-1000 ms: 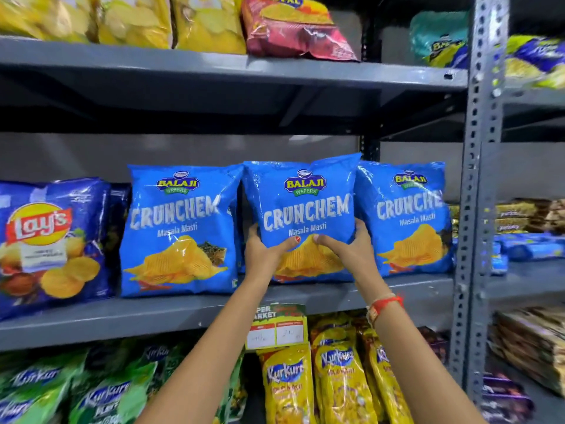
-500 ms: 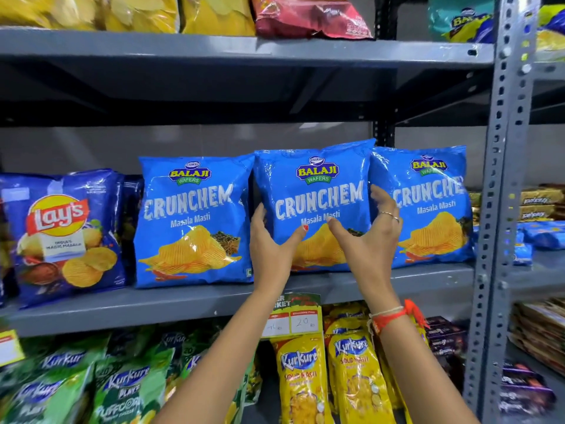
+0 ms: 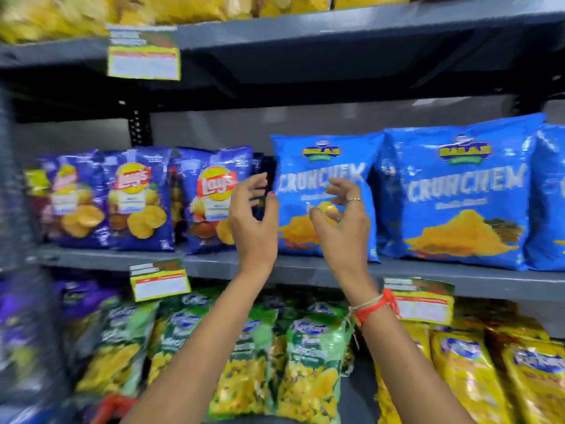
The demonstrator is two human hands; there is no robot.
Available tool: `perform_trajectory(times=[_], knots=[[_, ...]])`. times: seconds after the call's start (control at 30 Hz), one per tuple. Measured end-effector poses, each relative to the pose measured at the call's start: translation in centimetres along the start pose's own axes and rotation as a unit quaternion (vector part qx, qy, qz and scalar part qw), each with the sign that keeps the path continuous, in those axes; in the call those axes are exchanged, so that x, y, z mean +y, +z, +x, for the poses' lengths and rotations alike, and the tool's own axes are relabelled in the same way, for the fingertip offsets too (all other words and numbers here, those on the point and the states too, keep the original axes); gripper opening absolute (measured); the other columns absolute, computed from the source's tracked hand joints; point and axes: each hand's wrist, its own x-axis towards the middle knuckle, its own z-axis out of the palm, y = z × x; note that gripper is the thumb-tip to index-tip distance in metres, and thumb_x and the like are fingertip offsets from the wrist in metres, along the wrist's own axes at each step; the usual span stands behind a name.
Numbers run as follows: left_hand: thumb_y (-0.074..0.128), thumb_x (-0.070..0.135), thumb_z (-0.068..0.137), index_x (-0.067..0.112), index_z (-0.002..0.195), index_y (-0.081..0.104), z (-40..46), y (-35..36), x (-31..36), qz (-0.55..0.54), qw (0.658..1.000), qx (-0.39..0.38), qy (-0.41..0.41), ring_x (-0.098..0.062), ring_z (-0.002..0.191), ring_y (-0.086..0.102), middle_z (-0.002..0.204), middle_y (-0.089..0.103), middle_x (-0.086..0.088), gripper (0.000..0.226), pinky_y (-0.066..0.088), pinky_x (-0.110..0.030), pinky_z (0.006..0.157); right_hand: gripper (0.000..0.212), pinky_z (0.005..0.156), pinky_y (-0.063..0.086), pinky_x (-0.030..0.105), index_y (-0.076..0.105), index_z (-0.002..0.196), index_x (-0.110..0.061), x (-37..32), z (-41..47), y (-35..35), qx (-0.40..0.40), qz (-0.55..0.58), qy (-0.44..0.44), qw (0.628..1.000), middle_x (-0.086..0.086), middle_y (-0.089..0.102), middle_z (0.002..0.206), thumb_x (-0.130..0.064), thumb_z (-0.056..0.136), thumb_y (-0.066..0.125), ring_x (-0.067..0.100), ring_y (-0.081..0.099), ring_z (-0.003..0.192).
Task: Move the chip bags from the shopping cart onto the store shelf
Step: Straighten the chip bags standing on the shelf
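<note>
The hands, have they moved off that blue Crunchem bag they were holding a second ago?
Yes. Both the left hand and right hand have let go and pulled back, open; the Crunchem bag stands alone on the shelf.

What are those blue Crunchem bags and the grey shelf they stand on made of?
The Crunchem bags look like glossy plastic film: light glints off their crinkled, puffed faces. The shelf looks like grey painted metal, matte and thin-edged, though blur leaves that uncertain.

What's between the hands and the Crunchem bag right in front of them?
Nothing visible. The left hand and right hand are open and empty in front of the leftmost Crunchem bag, which stands upright on the middle shelf. The frame is motion-blurred, so whether they touch it is unclear.
</note>
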Motion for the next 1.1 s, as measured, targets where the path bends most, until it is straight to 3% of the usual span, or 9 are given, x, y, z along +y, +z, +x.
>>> perform_trajectory(times=[0.1, 0.2, 0.23, 0.33, 0.4, 0.57, 0.7, 0.8, 1.1], knots=[[0.054, 0.009, 0.082, 0.008, 0.111, 0.058, 2.1, -4.1, -2.1, 0.055, 0.998, 0.036, -0.002, -0.016, 0.102, 0.058, 0.111, 0.063, -0.006, 0.029, 0.046, -0.027, 0.090, 0.048, 0.090, 0.052, 0.046, 0.052, 0.123, -0.011, -0.2, -1.3, 5.3, -0.058, 0.011, 0.012, 0.998, 0.002, 0.059, 0.113, -0.006, 0.077, 0.066, 0.015, 0.053, 0.105], [0.055, 0.016, 0.088, 0.015, 0.126, 0.049, 3.3, -7.3, -4.5, 0.082, 0.995, 0.018, -0.055, 0.013, 0.104, 0.048, 0.124, 0.053, 0.000, 0.038, 0.038, -0.008, 0.090, 0.051, 0.097, 0.049, 0.047, 0.051, 0.126, -0.007, -0.1, -1.9, 9.7, -0.094, 0.003, 0.005, 0.996, 0.011, 0.058, 0.127, -0.008, 0.077, 0.066, 0.025, 0.053, 0.116], [0.054, 0.019, 0.089, 0.017, 0.130, 0.045, 3.4, -8.1, -5.3, 0.092, 0.993, 0.011, -0.076, 0.014, 0.108, 0.045, 0.130, 0.050, 0.000, 0.042, 0.037, -0.008, 0.093, 0.055, 0.098, 0.048, 0.047, 0.050, 0.129, -0.006, 0.0, -1.9, 10.9, -0.103, -0.002, 0.010, 0.995, 0.013, 0.057, 0.128, -0.009, 0.076, 0.066, 0.028, 0.053, 0.118], [0.053, 0.026, 0.090, 0.015, 0.141, 0.030, 3.8, -9.5, -7.3, 0.109, 0.982, -0.019, -0.154, -0.018, 0.136, 0.033, 0.150, 0.034, -0.007, 0.057, 0.028, -0.037, 0.114, 0.067, 0.100, 0.045, 0.045, 0.041, 0.137, -0.005, 0.6, -1.8, 13.4, -0.124, -0.037, 0.038, 0.991, 0.017, 0.053, 0.131, -0.010, 0.075, 0.063, 0.032, 0.050, 0.119], [0.051, 0.032, 0.091, 0.015, 0.145, 0.021, 4.2, -9.6, -8.0, 0.084, 0.975, -0.037, -0.204, -0.021, 0.143, 0.022, 0.156, 0.023, -0.006, 0.064, 0.021, -0.042, 0.118, 0.075, 0.103, 0.043, 0.042, 0.034, 0.143, -0.006, 1.0, -2.1, 14.5, -0.134, -0.063, 0.049, 0.988, 0.016, 0.051, 0.136, -0.011, 0.074, 0.063, 0.032, 0.048, 0.122], [0.044, 0.035, 0.093, 0.019, 0.148, 0.012, 4.8, -9.0, -9.4, 0.008, 0.964, -0.077, -0.253, -0.020, 0.144, 0.021, 0.159, 0.017, -0.004, 0.065, 0.021, -0.044, 0.119, 0.091, 0.110, 0.039, 0.043, 0.019, 0.150, -0.005, 2.0, -2.6, 15.9, -0.143, -0.125, 0.074, 0.979, 0.014, 0.042, 0.149, -0.025, 0.076, 0.067, 0.033, 0.042, 0.135], [0.039, 0.044, 0.093, 0.026, 0.147, 0.012, 5.6, -9.1, -10.3, -0.014, 0.956, -0.090, -0.278, -0.022, 0.141, 0.029, 0.157, 0.023, -0.003, 0.063, 0.028, -0.050, 0.115, 0.088, 0.106, 0.041, 0.040, 0.026, 0.147, -0.009, 2.4, -2.9, 16.0, -0.120, -0.143, 0.072, 0.980, 0.013, 0.045, 0.146, -0.025, 0.072, 0.069, 0.031, 0.045, 0.131], [0.035, 0.042, 0.095, 0.017, 0.146, 0.020, 6.9, -9.4, -11.0, -0.027, 0.954, -0.072, -0.288, -0.025, 0.138, 0.035, 0.154, 0.030, -0.009, 0.058, 0.030, -0.050, 0.114, 0.083, 0.096, 0.044, 0.040, 0.030, 0.144, -0.016, 2.4, -3.3, 16.0, -0.116, -0.137, 0.058, 0.982, 0.011, 0.050, 0.140, -0.024, 0.070, 0.067, 0.031, 0.048, 0.125], [0.034, 0.038, 0.096, 0.009, 0.142, 0.027, 7.1, -9.6, -10.7, -0.031, 0.954, -0.053, -0.292, -0.030, 0.132, 0.044, 0.145, 0.043, -0.016, 0.055, 0.036, -0.051, 0.110, 0.077, 0.108, 0.041, 0.044, 0.029, 0.145, -0.010, 2.1, -3.8, 15.1, -0.146, -0.103, 0.032, 0.983, 0.013, 0.042, 0.146, -0.014, 0.077, 0.064, 0.028, 0.043, 0.132]])
